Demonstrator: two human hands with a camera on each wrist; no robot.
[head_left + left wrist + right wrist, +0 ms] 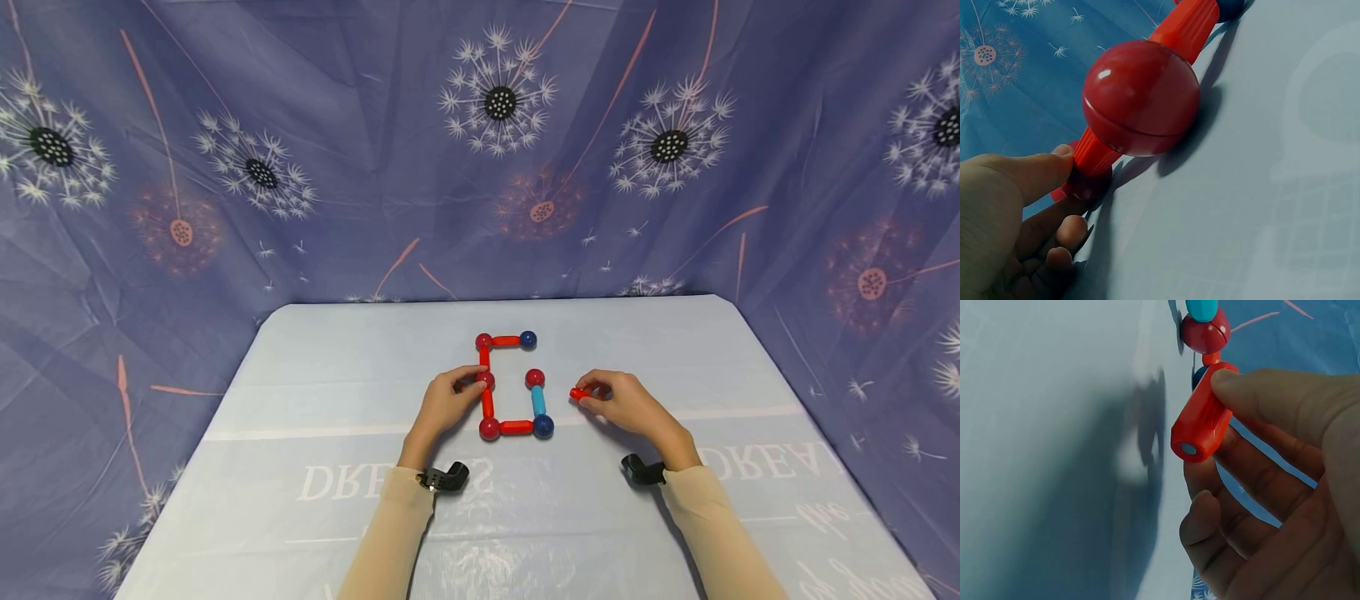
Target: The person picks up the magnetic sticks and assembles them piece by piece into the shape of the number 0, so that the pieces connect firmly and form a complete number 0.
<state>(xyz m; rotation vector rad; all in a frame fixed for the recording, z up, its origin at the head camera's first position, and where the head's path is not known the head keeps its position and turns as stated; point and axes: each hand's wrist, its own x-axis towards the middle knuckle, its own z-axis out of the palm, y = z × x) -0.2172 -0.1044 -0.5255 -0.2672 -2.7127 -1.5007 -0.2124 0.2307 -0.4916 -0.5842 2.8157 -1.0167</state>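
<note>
A frame of rods and balls (516,427) lies flat on the pale blue table (337,367); it has red rods, one cyan rod (538,402), and red and blue balls. My left hand (471,385) pinches the middle red ball (486,380) on the frame's left side. In the left wrist view, thumb and fingers (1054,172) grip that ball (1088,184), with a corner red ball (1141,97) looming close. My right hand (600,393) pinches a loose red rod (579,394) just right of the frame. The right wrist view shows that rod (1204,415) under the thumb.
A purple cloth printed with dandelions (498,104) hangs behind and beside the table. Mirrored white lettering (330,482) runs across the tabletop near me. Black wrist mounts (446,477) sit on both sleeves. The frame's right side has a gap between the upper blue ball (528,339) and a red ball (535,378).
</note>
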